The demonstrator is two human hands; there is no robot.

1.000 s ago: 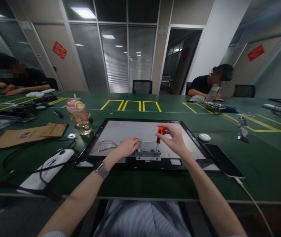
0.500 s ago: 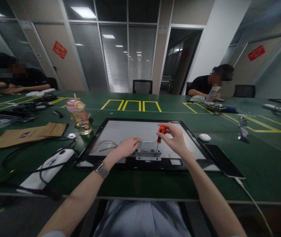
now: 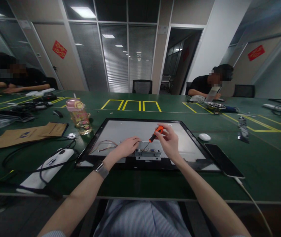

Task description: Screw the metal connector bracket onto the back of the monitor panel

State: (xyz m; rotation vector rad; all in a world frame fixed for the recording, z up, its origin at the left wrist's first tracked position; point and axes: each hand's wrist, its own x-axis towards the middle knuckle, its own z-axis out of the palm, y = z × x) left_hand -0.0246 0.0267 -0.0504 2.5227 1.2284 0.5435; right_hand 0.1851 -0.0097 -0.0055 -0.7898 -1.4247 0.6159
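A flat display panel (image 3: 130,130) with a black frame lies on the green table before me. Near its front edge sits a metal bracket (image 3: 148,158) with ports along it. My right hand (image 3: 170,140) grips an orange and black screwdriver (image 3: 156,133), tilted so its shaft slants down leftward to the bracket's left part. Whether the tip touches a screw is too small to tell. My left hand (image 3: 127,146) rests at the bracket's left end, palm down, fingers stretched out. Thin wires (image 3: 105,143) lie on the panel left of that hand.
On the left stand a pink-lidded cup (image 3: 79,117), a brown paper bag (image 3: 29,135) and a white power strip (image 3: 46,168) with black cables. To the right lie a white case (image 3: 205,137) and a phone (image 3: 224,160) on a cable. Other people sit across the table.
My right hand has moved left and turned the screwdriver from nearly upright to a slant, its shaft passing from the bracket's right end to its left. My left hand stays put.
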